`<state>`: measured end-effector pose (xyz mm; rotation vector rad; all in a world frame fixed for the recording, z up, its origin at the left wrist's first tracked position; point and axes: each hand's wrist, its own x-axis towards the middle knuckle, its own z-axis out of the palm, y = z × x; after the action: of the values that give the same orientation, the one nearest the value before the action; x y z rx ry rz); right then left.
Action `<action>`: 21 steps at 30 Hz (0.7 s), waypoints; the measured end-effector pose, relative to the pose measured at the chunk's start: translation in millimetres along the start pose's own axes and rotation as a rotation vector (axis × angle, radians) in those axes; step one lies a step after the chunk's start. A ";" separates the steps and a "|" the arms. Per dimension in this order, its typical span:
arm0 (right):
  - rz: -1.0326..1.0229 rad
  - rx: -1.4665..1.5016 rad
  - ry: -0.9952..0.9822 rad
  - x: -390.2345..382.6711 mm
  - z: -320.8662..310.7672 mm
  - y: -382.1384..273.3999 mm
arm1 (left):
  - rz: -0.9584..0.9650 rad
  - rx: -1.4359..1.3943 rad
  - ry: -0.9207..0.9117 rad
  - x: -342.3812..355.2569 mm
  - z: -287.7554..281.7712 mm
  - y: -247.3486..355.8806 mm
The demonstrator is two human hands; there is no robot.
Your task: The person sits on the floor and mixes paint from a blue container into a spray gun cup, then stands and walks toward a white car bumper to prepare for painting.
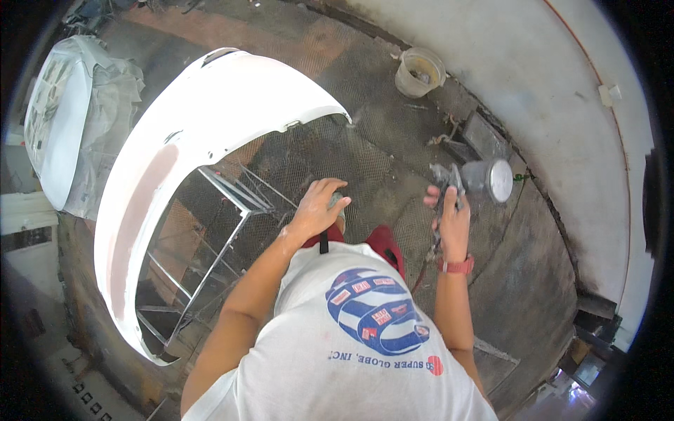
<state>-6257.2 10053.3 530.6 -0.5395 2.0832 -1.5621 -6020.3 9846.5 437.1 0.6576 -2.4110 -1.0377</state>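
My right hand [455,223] is closed around the handle of a spray gun [449,186] with a grey cylindrical cup [489,180] on it. The gun is held out to my right, away from the panel. My left hand [321,205] hovers in front of my waist, thumb apart from the fingers. A small greyish patch shows between thumb and fingers; I cannot tell whether it is held or lies beyond. On my left stands a large curved car bumper [210,98], white with a dull pinkish-grey area [144,189] along its near left side. Neither hand touches it.
A metal-frame stand [225,242] is beneath the bumper. Another white panel [67,140] with plastic sheeting [112,112] is at far left. A dirty white bucket [420,73] sits by the right wall [533,49]. A hose [425,270] trails below the gun.
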 end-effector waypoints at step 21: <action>-0.521 -0.146 -0.536 33.4 -36.1 19.6 | -0.435 -1.176 -0.067 88.7 108.8 60.0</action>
<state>-6306.0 10067.5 515.7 -1.4687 1.7163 -1.3118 -6166.0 9891.8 431.8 0.6664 -1.2752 -2.3258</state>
